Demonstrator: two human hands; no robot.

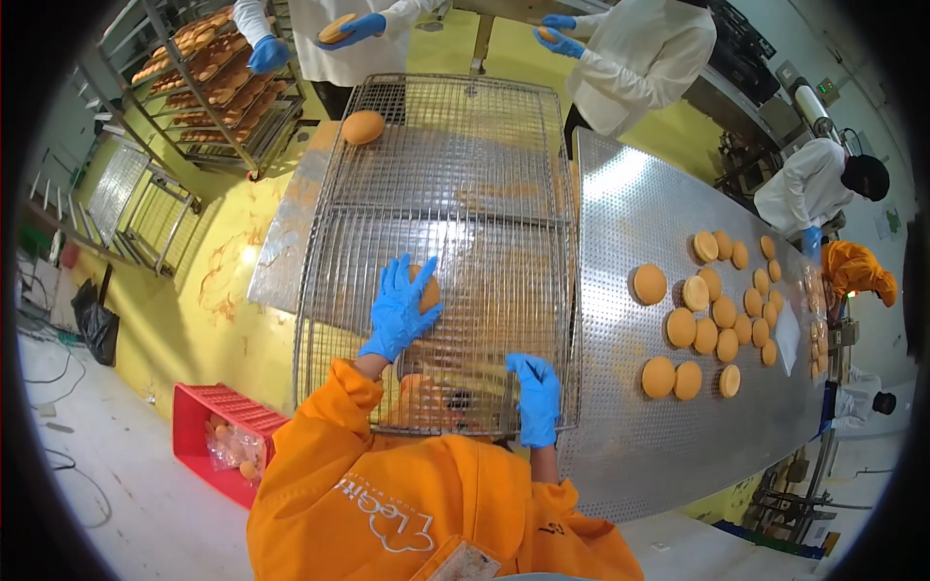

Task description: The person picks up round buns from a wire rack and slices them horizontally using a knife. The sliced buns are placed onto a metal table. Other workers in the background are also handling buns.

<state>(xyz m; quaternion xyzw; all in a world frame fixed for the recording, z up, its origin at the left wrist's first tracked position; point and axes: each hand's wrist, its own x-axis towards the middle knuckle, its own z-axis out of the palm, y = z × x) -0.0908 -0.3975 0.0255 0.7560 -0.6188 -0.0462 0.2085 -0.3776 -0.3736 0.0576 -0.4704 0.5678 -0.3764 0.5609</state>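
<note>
My left hand [397, 310], in a blue glove, is over the middle of a wire rack [436, 215]. Its spread fingers and thumb reach around a round golden bun [424, 289], which shows between index finger and thumb. The palm covers the rest of it. Closer to me, my right hand [536, 397], also gloved in blue, is at the rack's near right corner with its fingers bent and together. Whatever may be inside those fingers is hidden. Another round bun [363, 127] lies at the rack's far left.
A perforated metal table [620, 455] to my right holds several round buns [681, 327] and a white sheet [787, 339]. A red crate [232, 404] with bagged buns stands at lower left. Two gloved co-workers [644, 58] across the rack hold buns; a loaded trolley [208, 87] stands far left.
</note>
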